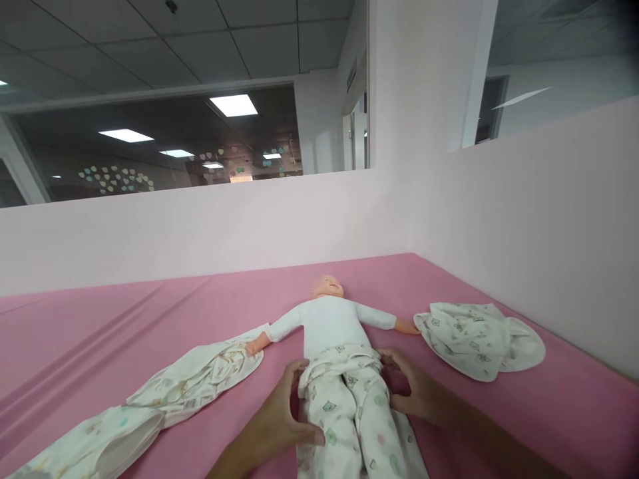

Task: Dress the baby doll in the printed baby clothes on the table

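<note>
Between your fingers lie the printed trousers [329, 406], worn on the legs of the doll [328, 287]. Your left hand [283, 412] spreads thumb and fingers against one side, your right hand [418, 392] likewise against the other; neither is visibly clamped. Left of your left fingers, a patterned garment [200, 372] lies unworn. Just beyond your fingertips, the waistband [344, 358] seems fully up but remains bunched. Farther, the white top [332, 322] is on; rightward, a printed cloth [459, 332] lies unworn.
</note>
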Demonstrator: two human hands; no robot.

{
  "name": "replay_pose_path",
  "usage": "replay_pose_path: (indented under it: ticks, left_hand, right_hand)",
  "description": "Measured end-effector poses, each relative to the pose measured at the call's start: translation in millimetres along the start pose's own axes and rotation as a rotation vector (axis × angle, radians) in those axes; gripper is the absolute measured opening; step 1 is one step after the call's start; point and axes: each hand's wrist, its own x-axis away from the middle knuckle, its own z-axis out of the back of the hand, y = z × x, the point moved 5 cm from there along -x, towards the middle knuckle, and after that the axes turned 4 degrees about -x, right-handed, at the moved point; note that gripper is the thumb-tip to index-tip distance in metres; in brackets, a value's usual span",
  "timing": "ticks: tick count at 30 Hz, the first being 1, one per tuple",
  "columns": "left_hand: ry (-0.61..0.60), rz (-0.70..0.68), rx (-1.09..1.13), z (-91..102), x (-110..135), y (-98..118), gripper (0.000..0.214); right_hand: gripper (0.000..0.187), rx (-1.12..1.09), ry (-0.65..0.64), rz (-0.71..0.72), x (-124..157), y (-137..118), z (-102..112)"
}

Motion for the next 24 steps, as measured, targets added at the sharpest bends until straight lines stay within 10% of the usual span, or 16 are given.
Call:
replay_pose_path:
  ticks: [9,15,24]
  left_hand:
    - [0.102,-0.021,-0.343,-6.2,11.5,6.1,0.023]
    - [0.159,-0.022,-0.001,-19.6,21.9,0.1,0.087]
    - [0.316,0.058,-0.186,-37.6,19.1,1.0,0.097]
  right_hand:
    - [0.011,0.162,-0.181,-0.076,8.3,-41.6,-1.7]
    - [0.064,0.078,-0.218,-0.135,27.2,-46.2,-1.7]
    - [0.111,-0.109,-0.207,-0.192,28.8,-36.2,-15.9]
